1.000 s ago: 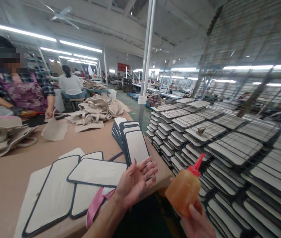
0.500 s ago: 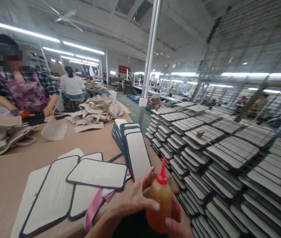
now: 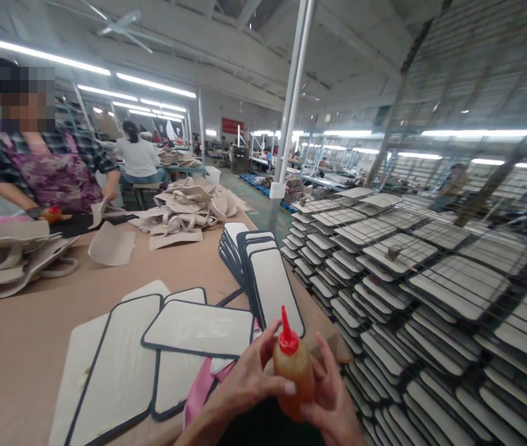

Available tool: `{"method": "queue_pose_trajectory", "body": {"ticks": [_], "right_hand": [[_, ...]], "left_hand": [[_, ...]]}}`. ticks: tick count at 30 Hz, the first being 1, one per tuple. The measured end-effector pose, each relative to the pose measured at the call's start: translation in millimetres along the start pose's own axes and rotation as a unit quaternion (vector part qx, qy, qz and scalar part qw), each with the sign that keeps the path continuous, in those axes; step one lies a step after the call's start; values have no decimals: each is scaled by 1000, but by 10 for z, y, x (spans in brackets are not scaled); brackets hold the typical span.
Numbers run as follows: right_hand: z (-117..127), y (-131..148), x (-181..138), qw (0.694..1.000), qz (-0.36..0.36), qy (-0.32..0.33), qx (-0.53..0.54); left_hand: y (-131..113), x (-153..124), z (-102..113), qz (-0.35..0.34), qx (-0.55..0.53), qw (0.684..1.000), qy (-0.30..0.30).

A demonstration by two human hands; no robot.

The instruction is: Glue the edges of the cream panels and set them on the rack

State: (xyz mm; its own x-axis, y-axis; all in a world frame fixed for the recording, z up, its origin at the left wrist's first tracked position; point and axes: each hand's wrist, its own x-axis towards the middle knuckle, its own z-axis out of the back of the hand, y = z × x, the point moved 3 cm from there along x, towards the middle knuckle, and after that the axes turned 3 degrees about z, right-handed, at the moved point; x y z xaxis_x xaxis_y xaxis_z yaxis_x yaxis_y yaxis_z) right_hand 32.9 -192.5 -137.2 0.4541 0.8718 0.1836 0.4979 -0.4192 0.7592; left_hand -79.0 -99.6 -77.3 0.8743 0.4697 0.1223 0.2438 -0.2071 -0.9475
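Note:
An upright squeeze bottle of amber liquid with a red pointed nozzle is low in the middle of the view. My left hand wraps it from the left, thumb across its front. My right hand grips it from the right and below. Just beyond, on the brown table, lie white panels with dark edging: one on top, a large one at the left, and a fanned stack by the table edge. A pink strap hangs at the near edge.
A wire rack to the right holds several rows of the same edged panels. Across the table a person in a plaid shirt handles beige pieces; beige bags are piled at the left and further back. A white pole stands beyond.
My right hand brought the bottle from the right to the middle and stood it upright. My left hand, open a second ago, has closed round it. The view shifted slightly.

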Motion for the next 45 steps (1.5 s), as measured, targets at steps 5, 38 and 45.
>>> {"method": "queue_pose_trajectory", "body": {"ticks": [5,38,45], "right_hand": [[-118,-309,39,998,-50,24,22],[-86,-803,-38,951,-231,1,207],[-10,-583,-129,945,-228,-60,228]], "left_hand": [[39,-145,297,7,-14,1000,26],[341,77,163,30,141,971,-192],[581,194,-39,-53,247,952,-174]]}}
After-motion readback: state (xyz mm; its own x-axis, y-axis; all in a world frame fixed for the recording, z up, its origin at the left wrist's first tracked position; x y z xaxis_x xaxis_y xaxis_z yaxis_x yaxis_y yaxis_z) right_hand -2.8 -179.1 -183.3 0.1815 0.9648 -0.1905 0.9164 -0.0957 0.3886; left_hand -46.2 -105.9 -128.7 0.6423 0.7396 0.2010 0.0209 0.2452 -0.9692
